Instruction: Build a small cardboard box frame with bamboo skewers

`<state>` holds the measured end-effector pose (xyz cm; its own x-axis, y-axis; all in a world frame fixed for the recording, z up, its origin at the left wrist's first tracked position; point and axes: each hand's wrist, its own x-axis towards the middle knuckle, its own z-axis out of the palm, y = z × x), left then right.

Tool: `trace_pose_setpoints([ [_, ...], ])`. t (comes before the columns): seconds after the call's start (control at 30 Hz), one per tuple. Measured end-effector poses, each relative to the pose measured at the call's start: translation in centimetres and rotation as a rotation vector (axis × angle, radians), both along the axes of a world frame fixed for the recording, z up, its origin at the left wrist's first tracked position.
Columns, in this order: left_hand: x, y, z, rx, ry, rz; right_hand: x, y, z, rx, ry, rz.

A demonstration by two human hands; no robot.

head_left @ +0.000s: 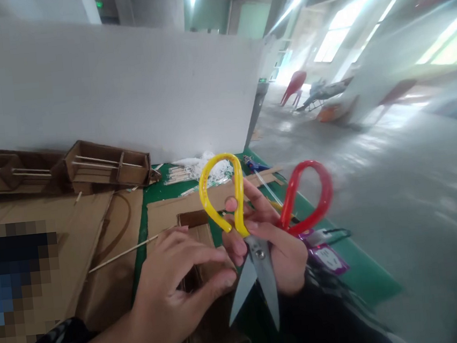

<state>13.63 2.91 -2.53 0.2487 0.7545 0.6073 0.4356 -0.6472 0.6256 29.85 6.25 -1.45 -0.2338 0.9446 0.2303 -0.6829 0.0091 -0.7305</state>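
My right hand grips a pair of scissors near the pivot. One handle loop is yellow and the other red; the blades are spread, tips pointing down toward me. Close by on the left is my left hand, thumb and index finger curved with a gap between them and nothing visible held. Its fingertips are near the right hand's fingers and the scissors. Behind both hands stands a small cardboard box, partly hidden. A thin wooden stick runs behind the left hand's knuckles; its far end is hidden.
Long cardboard structures with compartments stand at the back left. Flat cardboard covers the left side. White strands and sticks lie on the green table, with a purple packet on the right. A white partition rises behind.
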Motion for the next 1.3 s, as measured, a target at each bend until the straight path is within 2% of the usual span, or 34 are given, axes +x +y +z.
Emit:
trace_pose_setpoints([
  [0.13,-0.2,-0.2,0.2,0.08,0.032,0.009,-0.1,-0.8,-0.1,0.03,-0.045,0.0],
  [0.43,0.0,-0.7,0.8,0.137,0.086,0.074,0.2,-1.0,-0.4,0.16,-0.096,-0.057],
  [0.73,0.0,-0.7,0.5,0.16,0.118,0.137,0.0,-1.4,0.0,0.111,-0.121,-0.086],
  [1.07,0.0,-0.7,0.5,0.174,0.124,0.13,-0.3,-1.3,0.1,0.124,-0.097,-0.099],
  [1.3,0.2,-0.7,0.4,0.17,0.115,0.126,-0.4,-1.4,-0.1,0.054,-0.051,-0.067],
])
